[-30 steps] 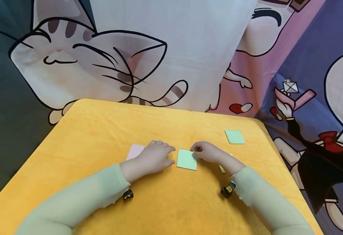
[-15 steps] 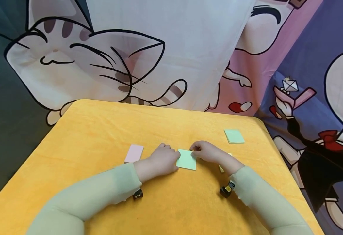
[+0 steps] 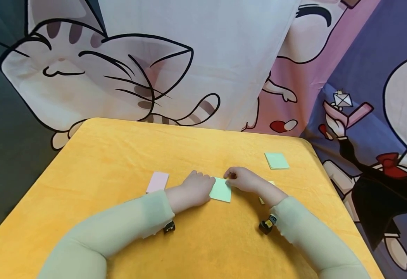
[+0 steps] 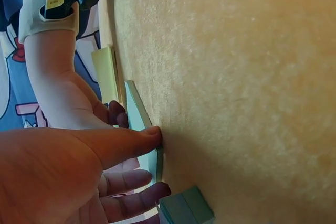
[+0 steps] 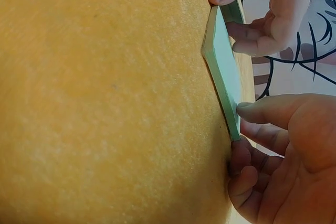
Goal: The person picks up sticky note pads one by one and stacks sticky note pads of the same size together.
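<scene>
A light green sticky note pad (image 3: 221,190) lies on the yellow-covered table between both hands. My left hand (image 3: 194,189) holds its left side, thumb at the near corner and fingers toward the far edge. At the upper right corner, my right hand (image 3: 243,180) pinches the pad, its thumb on top in the right wrist view. Beside the left fingertips in the left wrist view is another green pad (image 4: 186,207), hidden under the hand in the head view. A lilac pad (image 3: 158,182) lies left of the left hand.
A second light green pad (image 3: 276,161) lies at the far right of the table (image 3: 217,244). Part of a yellow pad (image 3: 261,201) shows behind the right wrist. Cartoon-printed cloth (image 3: 231,85) hangs behind the table.
My left hand has moved right from over the table to the green pad's left side, uncovering the lilac pad. The right hand has kept its place at the pad's corner.
</scene>
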### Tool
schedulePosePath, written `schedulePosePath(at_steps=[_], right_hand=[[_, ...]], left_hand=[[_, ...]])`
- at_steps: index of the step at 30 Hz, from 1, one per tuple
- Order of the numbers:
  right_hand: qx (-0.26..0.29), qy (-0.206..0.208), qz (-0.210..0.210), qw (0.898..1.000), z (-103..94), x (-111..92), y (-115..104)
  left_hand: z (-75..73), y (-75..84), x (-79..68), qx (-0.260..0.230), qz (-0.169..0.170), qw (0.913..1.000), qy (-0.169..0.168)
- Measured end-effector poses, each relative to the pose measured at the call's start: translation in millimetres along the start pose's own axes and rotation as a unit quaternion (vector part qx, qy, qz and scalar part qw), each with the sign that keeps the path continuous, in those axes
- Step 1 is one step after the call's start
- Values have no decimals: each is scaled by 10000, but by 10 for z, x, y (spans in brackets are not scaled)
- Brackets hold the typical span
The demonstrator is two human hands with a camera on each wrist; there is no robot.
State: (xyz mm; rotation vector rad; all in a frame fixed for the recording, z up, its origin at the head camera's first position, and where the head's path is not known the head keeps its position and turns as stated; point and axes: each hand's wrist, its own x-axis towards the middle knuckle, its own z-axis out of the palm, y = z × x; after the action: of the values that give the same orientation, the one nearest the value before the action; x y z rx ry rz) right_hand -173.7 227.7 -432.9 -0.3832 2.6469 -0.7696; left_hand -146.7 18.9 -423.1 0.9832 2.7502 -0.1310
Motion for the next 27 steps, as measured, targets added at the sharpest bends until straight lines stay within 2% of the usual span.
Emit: schedulePosePath(at_steps=[13, 18, 27], right_hand=[[-31, -39, 35, 10000, -8, -14, 37], [-31, -58, 13, 10000, -15, -32, 53], [-84, -176, -80, 9998, -15, -105, 32]], left_hand=[[-52, 18, 33, 69, -66, 9999, -124], [-67, 19, 47, -53, -170, 9996, -206], [-71, 29, 58, 51, -264, 9996, -56]])
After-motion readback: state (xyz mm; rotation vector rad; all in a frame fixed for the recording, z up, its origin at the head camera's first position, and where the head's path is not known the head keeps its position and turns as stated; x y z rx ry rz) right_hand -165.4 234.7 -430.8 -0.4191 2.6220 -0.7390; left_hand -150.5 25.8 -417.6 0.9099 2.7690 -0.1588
